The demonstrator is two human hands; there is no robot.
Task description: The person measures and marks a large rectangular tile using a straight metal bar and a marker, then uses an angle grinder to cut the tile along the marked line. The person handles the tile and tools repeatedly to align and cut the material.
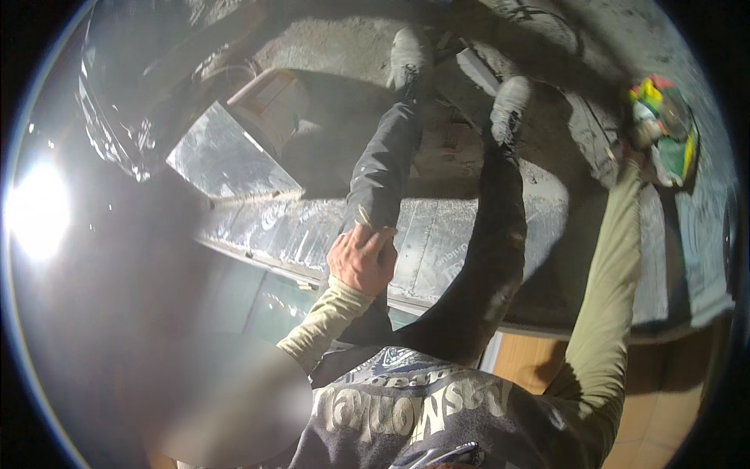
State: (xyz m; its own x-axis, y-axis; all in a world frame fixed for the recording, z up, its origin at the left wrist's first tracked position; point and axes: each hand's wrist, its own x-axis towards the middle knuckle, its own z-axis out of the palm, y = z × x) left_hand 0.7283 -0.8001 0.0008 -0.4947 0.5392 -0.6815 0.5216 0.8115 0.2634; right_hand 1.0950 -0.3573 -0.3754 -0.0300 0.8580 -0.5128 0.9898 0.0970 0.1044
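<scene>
My left hand rests over my left knee, its fingers curled in. A thin, pale, looped piece sticks out past those fingers; what it is I cannot make out. My right arm stretches far out to the right. At its end my right hand meets the edge of a colourful plastic bag in yellow, green and red. The fingers of that hand are small and mostly hidden against the bag.
A long dusty board or ledge runs crosswise under my legs. Left of my legs lie a grey flat panel and clear plastic sheeting. My shoes stand on a dusty floor near a pale block. Bright light glares at far left.
</scene>
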